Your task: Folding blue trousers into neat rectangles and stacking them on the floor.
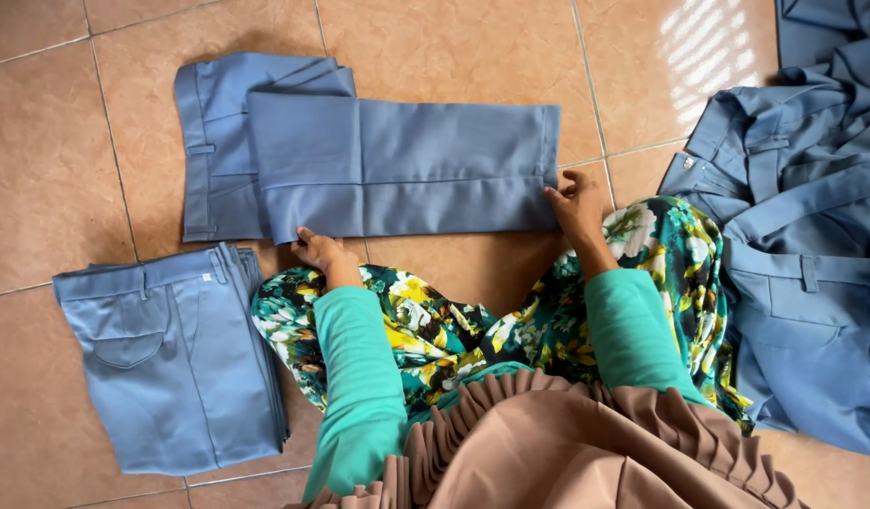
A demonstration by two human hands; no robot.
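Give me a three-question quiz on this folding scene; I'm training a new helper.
1. True or false: both hands touch the trousers spread on the floor.
2. The folded stack lies nearest which hand? A) left hand B) right hand
3. Where is the unfolded pile: on the person's left or right?

Key: 1 true, each hand is at a near corner of the folded legs. 2 A. 3 right.

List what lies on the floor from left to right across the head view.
Folded stack of blue trousers → left hand → half-folded blue trousers → right hand → heap of unfolded blue trousers.
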